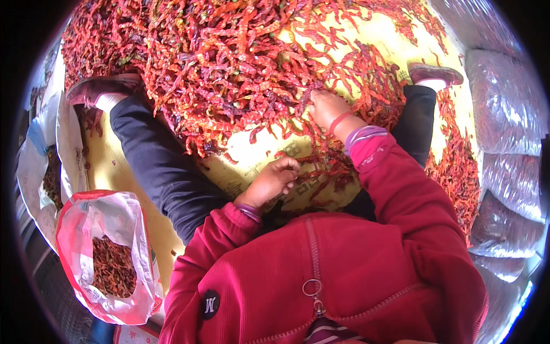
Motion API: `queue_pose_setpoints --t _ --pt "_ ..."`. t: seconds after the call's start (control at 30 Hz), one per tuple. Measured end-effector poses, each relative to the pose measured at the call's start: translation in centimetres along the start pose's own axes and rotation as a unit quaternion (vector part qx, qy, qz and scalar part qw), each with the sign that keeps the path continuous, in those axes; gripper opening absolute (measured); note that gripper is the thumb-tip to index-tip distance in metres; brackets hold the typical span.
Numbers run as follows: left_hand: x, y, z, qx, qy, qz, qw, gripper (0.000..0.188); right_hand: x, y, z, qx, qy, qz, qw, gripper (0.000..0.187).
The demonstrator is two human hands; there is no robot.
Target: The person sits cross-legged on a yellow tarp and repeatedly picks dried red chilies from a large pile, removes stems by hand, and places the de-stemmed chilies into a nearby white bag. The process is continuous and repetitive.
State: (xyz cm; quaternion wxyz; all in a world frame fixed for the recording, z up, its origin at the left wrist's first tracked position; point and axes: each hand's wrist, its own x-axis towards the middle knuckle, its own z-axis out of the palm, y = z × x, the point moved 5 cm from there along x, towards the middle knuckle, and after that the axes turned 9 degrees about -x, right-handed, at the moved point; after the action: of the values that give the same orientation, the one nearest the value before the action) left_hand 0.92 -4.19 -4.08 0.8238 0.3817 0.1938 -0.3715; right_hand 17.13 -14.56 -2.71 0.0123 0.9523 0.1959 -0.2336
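Note:
A large heap of wrinkled red chili peppers (229, 63) lies in front of me on a yellow sheet (252, 150). At the heap's near right edge, my right hand (329, 108) has its fingertips closed on a dark red chili pepper, which they partly cover. Lower and to the left, my left hand (274, 180) hovers above the sheet with curled fingers. Whatever sits inside those fingers, if anything, cannot be made out. A smaller bunch of chili peppers (329, 166) lies between my hands and my body.
My legs stretch out on both sides of the heap. An open white bag with a red rim (103, 198), holding dark dried pieces, stands at lower left. Another white sack (69, 143) is behind it. Filled clear plastic bags (507, 109) line the right side, beside more scattered peppers.

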Motion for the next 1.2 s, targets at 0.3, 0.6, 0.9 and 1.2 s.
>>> queue_pose_setpoints --t 0.3,0.6,0.9,1.2 --pt "0.2 0.3 -0.4 -0.009 0.024 0.037 0.999 0.012 -5.0 1.2 1.6 0.418 -0.163 0.021 0.894 0.009" --pt "-0.8 2.0 0.9 0.012 0.009 0.145 0.989 0.016 -8.5 -4.6 2.8 0.710 -0.172 -0.013 0.682 0.004" --pt "-0.3 2.0 -0.1 0.099 0.048 0.188 0.976 0.015 -7.8 -5.3 1.7 0.561 -0.153 -0.081 0.809 0.007" --pt "-2.6 4.7 1.3 0.334 0.077 0.349 0.872 0.011 -8.6 -5.1 0.2 0.464 -0.177 -0.124 0.859 0.007"
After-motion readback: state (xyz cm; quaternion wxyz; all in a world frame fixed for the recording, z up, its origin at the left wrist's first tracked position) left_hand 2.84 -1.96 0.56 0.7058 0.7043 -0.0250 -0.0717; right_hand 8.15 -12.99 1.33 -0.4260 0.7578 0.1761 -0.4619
